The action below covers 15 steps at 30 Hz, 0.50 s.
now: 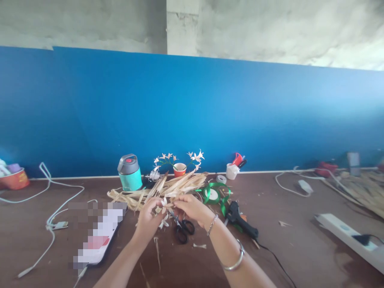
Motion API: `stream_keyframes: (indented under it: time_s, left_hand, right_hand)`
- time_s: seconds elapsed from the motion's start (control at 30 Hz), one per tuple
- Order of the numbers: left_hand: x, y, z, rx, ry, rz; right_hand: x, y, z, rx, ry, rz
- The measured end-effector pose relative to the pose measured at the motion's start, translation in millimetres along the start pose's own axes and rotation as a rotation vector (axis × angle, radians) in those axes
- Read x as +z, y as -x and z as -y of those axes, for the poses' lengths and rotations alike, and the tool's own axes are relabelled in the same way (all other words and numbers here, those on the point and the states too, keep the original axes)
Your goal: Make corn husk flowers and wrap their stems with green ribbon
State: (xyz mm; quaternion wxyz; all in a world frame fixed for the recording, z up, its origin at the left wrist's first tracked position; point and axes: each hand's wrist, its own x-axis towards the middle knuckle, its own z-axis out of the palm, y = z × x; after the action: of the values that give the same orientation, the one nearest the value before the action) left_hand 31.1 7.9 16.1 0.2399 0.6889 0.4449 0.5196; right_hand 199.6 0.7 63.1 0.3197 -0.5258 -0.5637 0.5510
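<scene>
My left hand (149, 219) is closed in a pinch on a small pale flower (164, 203), which looks made from dried husk. My right hand (191, 207), with a bracelet and a bangle on its arm, pinches at a petal on the flower's right side. The two hands almost meet above the table. Just below them lie another pale flower (163, 221) and black-handled scissors (181, 232). A heap of dried husk strips (180, 187) spreads behind the hands. To the right are a spool of green ribbon (211, 195) and a black glue gun (241, 222).
An orange cup (179, 171) with flower stems, a teal flask (130, 176), a tape roll (221, 179) and a white pen cup (232, 171) stand along the blue partition (192, 112). A phone (103, 236) and white cables lie left, a power strip (351, 240) right.
</scene>
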Motion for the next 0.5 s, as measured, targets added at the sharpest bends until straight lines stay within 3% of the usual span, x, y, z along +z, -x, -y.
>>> stream_keyframes:
  time_s: [0.5]
  left_hand:
    - [8.6, 7.3, -9.2, -0.346, 0.503, 0.115]
  right_hand:
    - [12.8, -1.5, -5.5, -0.245, 0.055, 0.0]
